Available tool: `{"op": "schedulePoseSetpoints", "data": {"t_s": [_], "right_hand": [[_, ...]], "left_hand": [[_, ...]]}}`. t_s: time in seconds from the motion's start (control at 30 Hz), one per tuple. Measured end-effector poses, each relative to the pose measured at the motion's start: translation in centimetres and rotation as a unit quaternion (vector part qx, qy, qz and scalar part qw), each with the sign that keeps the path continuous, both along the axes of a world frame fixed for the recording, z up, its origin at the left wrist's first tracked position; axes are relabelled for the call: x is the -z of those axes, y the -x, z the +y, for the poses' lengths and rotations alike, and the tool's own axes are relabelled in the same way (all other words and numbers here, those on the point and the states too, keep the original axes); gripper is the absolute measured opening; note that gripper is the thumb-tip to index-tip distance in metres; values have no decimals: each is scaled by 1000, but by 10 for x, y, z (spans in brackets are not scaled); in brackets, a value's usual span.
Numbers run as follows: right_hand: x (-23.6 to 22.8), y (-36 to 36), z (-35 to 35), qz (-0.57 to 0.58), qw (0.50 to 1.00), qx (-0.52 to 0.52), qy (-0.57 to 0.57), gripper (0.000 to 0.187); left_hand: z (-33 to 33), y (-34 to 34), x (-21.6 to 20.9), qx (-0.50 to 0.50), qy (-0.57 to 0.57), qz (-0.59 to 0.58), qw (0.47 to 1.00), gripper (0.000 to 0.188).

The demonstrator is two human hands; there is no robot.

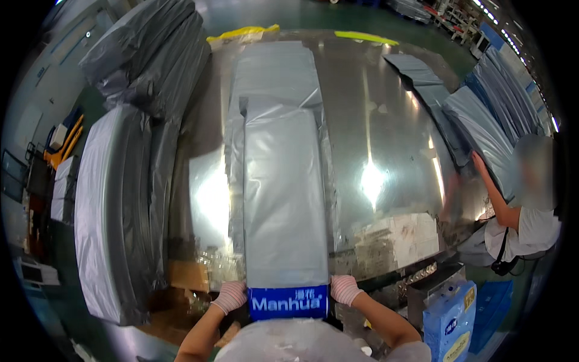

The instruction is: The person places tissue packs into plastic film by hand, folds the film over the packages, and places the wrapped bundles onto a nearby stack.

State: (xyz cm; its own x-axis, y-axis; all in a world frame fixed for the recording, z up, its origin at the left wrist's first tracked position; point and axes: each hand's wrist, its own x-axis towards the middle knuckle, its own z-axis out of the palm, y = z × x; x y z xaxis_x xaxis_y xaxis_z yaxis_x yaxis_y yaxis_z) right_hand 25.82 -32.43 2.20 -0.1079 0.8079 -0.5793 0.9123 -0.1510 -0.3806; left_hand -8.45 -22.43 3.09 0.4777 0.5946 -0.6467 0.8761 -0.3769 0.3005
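Note:
In front of me a long grey plastic bag (284, 199) lies lengthwise on the metal table, covering most of a long pack. Only the near end of that pack, a blue printed end (288, 303), shows out of the bag's mouth, close against my body. My left hand (231, 295), in a red-and-white striped glove, is closed on the left edge of the bag's mouth. On the opposite side my right hand (346, 291), gloved alike, is closed on its right edge. The fingertips of both hands are partly hidden. The far part of the bag lies flat and wrinkled.
Long grey-wrapped packs (114, 217) stand at the left. At the right, a co-worker (522, 223) touches another grey bag (476, 120) beside stacked ones. A blue package (449, 323) stands at the lower right. Yellow strips (244, 32) mark the far edge of the metal table (392, 163).

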Motion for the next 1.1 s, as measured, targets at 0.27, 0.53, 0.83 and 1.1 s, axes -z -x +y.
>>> {"op": "schedulePoseSetpoints", "data": {"t_s": [0.27, 0.53, 0.83, 1.1], "right_hand": [[76, 11, -87, 209, 976, 29, -54, 20], [39, 63, 40, -51, 971, -115, -203, 22], [48, 29, 105, 146, 973, 88, -156, 35], [22, -7, 54, 147, 970, 182, -65, 39]], "left_hand": [[-49, 4, 0, -93, 145, -93, 981, 39], [2, -57, 112, 99, -128, -279, 947, 33], [52, -18, 39, -284, 7, -207, 936, 45], [44, -89, -19, -59, 67, -153, 984, 55]]}}
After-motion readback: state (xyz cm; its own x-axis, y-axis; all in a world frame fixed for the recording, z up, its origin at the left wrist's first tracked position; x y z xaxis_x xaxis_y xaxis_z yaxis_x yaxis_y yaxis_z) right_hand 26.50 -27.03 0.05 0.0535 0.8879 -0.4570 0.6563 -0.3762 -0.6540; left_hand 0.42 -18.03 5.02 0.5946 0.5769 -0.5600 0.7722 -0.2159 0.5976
